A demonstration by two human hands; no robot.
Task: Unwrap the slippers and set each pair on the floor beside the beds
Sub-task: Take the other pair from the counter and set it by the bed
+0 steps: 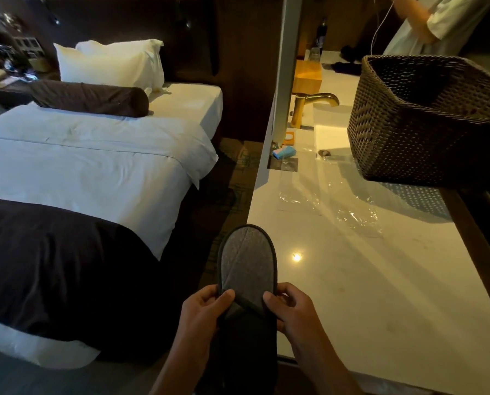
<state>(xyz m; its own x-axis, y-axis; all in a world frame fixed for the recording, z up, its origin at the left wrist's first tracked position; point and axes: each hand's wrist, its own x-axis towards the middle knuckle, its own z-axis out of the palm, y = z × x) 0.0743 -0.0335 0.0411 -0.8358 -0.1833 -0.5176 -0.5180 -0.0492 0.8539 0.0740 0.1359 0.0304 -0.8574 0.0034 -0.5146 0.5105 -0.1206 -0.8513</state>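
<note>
**Grey slipper, held in both hands**

Item: grey slipper (pixel 247 266), dark trim, toe pointing away, held in the gap between bed (pixel 95 155) and white counter (pixel 366 280). Left hand (pixel 206 312) and right hand (pixel 289 309) each pinch the strap edge, thumbs on top. On counter: clear plastic wrap (pixel 323 195), woven basket (pixel 426 124); gold faucet (pixel 312 105) behind.

text: none legible | labels: none | brands: none | numbers: none
</note>
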